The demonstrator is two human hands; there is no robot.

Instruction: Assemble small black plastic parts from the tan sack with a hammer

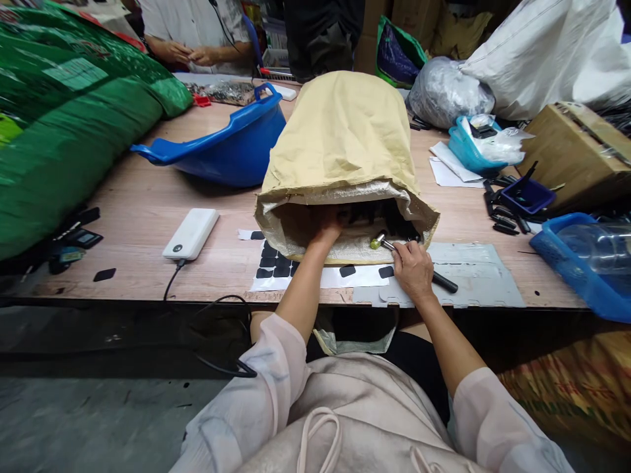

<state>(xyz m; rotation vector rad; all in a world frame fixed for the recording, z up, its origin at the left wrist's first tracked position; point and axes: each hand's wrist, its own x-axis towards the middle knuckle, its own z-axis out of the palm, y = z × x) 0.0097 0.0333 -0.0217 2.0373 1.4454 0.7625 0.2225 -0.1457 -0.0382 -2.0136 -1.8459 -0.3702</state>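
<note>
A yellow woven sack [345,131] lies on the table with its mouth facing me. My left hand [326,222] reaches into the opening, its fingers hidden in the shadow. Several dark pieces [374,211] lie inside the sack. At the right of the sack's mouth, my right hand [413,266] is closed around a small hammer-like tool [445,282] with a black handle, a metal shaft and a shiny, yellowish head. A white sheet with black rounded stickers [280,266] lies partly beneath the sack's edge.
A blue basin [227,148] tilts left of the sack, behind a white power bank [191,233] with a cable. Green sacks [83,131] fill the left. On the right are a blue tray [566,253], a purple box [527,196] and a cardboard box [576,154]. Another person's hands [192,54] show across the table.
</note>
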